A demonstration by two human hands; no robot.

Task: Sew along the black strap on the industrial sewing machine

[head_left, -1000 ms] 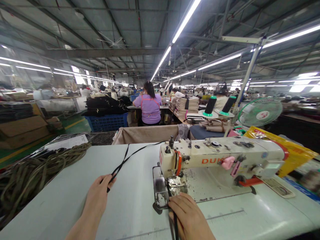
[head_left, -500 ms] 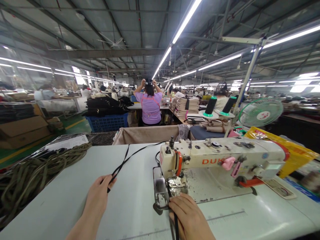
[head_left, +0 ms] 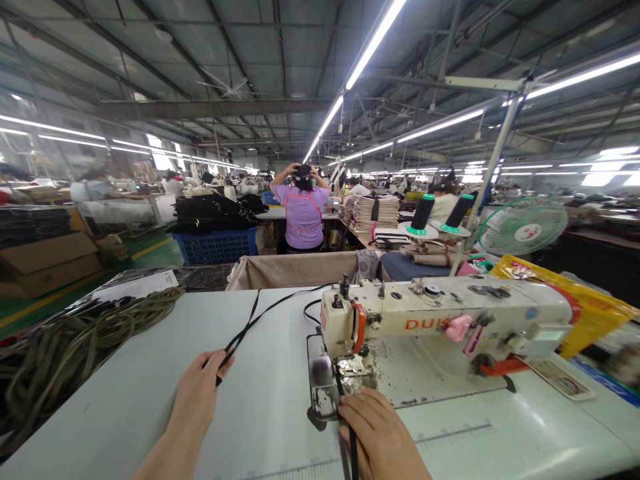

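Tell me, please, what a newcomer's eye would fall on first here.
The cream sewing machine stands centre right on the table, with the right hand pressing a black strap down at its needle. The left hand pinches the same strap further left, and olive cord lies heaped at the table's left edge.

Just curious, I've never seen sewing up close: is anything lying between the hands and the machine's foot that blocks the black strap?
Nothing visible does. The right hand presses the strap flat just before the foot. The left hand pinches its loop over bare table.
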